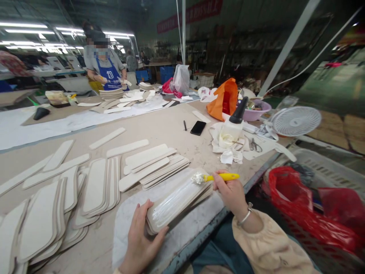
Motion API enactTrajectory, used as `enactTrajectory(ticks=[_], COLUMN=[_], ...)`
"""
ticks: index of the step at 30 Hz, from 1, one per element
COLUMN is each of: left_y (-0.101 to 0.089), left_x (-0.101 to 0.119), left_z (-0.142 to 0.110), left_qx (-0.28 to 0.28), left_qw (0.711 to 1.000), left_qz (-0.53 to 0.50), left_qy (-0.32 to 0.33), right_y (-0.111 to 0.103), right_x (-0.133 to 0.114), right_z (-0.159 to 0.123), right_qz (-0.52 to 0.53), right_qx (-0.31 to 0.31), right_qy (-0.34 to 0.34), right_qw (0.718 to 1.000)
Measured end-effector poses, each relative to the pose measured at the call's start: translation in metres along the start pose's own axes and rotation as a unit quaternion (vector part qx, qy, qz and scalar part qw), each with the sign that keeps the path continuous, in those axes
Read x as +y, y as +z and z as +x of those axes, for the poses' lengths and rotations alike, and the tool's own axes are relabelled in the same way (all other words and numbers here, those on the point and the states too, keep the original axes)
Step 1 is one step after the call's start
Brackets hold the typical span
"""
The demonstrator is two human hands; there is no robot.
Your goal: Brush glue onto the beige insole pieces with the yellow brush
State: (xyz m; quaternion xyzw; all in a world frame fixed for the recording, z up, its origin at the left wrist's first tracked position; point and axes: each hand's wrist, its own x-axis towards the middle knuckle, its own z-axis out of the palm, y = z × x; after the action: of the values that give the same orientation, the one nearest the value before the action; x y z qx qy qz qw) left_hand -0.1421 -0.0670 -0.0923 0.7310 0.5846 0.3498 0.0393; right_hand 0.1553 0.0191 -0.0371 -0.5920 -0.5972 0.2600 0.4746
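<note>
My right hand (231, 193) is closed around a yellow-handled brush (219, 177) whose white, glue-laden bristles rest on the far end of a glossy, wet beige strip (173, 201). That strip tops a small stack lying on a white sheet (196, 220) at the table's near edge. My left hand (141, 238) lies with fingers stretched out, pressing against the stack's near end. Rows of overlapped beige pieces (54, 213) spread to the left. Another pile of long strips (154, 167) sits just beyond the stack.
A white glue bottle with a black nozzle (234, 125) stands on rags, with scissors (253, 145), a black phone (198, 128), an orange bag (224, 99), a pink basin (255, 112) and a white fan (296, 121) nearby. A crate with red bags (308, 213) sits at right. A person in a blue apron (105, 70) works at the far end.
</note>
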Motion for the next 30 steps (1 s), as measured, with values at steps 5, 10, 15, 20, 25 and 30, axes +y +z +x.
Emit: enactTrajectory(ticks=[5,10,15,20,25,30], left_y=[-0.003,-0.003,-0.012,-0.036,-0.059,-0.059], left_x=[0.0,-0.005,0.001,0.009,-0.02,-0.072], left_z=[0.0,-0.002,-0.003,-0.002,0.032,0.094], left_qx=[0.0,-0.013,-0.02,-0.042,0.019,-0.041], left_qw=[1.0,1.0,0.999,0.997,0.995,0.978], left_qz=[0.004,0.015,0.042,0.033,0.087,0.202], left_qy=[-0.003,-0.001,0.019,0.046,0.041,0.004], right_y=[-0.012,-0.011,-0.017,-0.025,-0.03,-0.037], right_x=[0.008,0.008,0.017,0.029,0.028,0.03], right_z=[0.006,0.005,0.006,0.01,0.016,0.02], right_qz=[-0.019,0.016,0.032,0.227,0.399,0.45], right_qx=[0.059,0.049,0.064,0.111,0.156,0.186], right_qy=[-0.006,0.002,0.019,0.103,0.135,0.147], right_qw=[0.998,0.999,0.997,0.962,0.893,0.861])
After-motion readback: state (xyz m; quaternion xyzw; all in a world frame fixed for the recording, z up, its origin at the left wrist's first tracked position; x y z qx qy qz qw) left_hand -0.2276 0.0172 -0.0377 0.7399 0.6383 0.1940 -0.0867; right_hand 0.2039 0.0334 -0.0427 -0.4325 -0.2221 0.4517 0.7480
